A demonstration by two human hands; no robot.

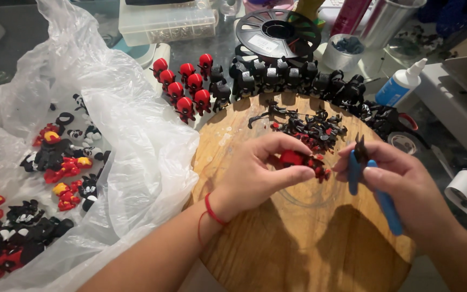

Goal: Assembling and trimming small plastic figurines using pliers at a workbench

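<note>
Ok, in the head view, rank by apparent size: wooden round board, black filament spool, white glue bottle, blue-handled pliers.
1. wooden round board
2. black filament spool
3. blue-handled pliers and white glue bottle: look alike; the pliers are nearer the camera, so unsure.

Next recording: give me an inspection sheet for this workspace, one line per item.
Surface: round wooden board on a glass table.
Job's things: left hand pinches a red and black figurine; right hand holds blue-handled cutters.
Clutter: pile of small black and red parts, rows of red figurines and black figurines, plastic bag, glue bottle.
Hands: both closed on their things.
Cables: nothing seen.
Surroundings: filament spool, clear box.
</note>
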